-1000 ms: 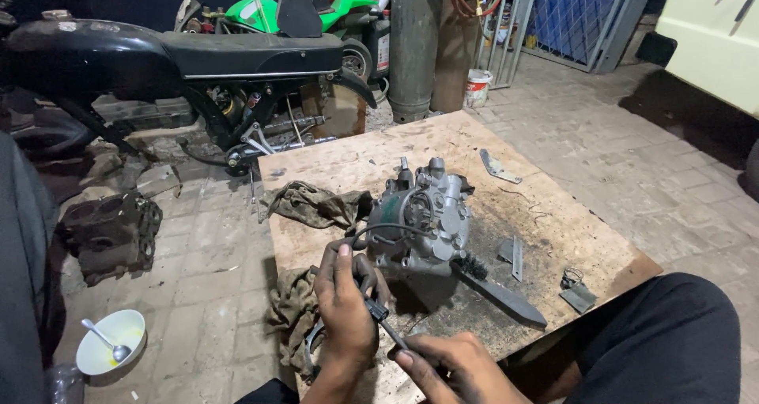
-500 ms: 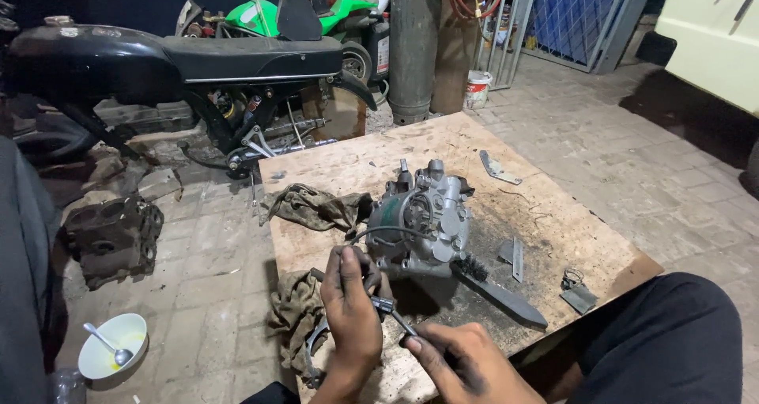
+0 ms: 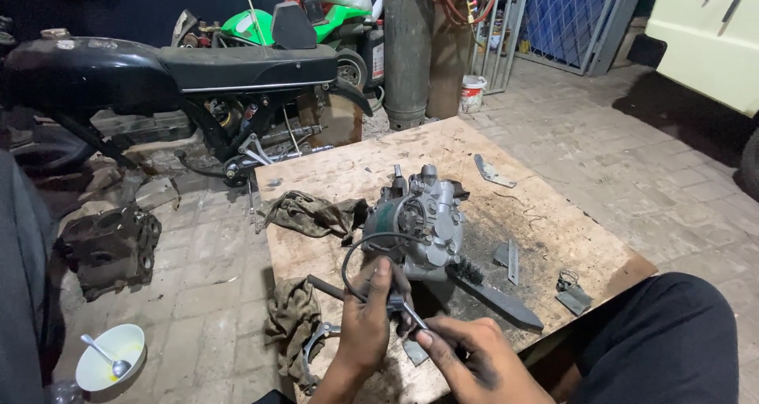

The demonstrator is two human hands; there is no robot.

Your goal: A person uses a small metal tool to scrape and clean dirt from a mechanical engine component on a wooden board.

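Grey engine part (image 3: 423,226) on board, L hand (image 3: 368,325) & R hand (image 3: 466,356) gripping tool (image 3: 411,315)

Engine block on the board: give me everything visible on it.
The engine block is a grimy grey cast-metal unit standing near the middle of the wooden board. Its left face shows a round greenish part; bolts and stubs stick up on top. A black cable loops from it toward the left hand. A dirty rag lies at its left side, a black brush at its lower right. The right hand holds a thin tool near its base.
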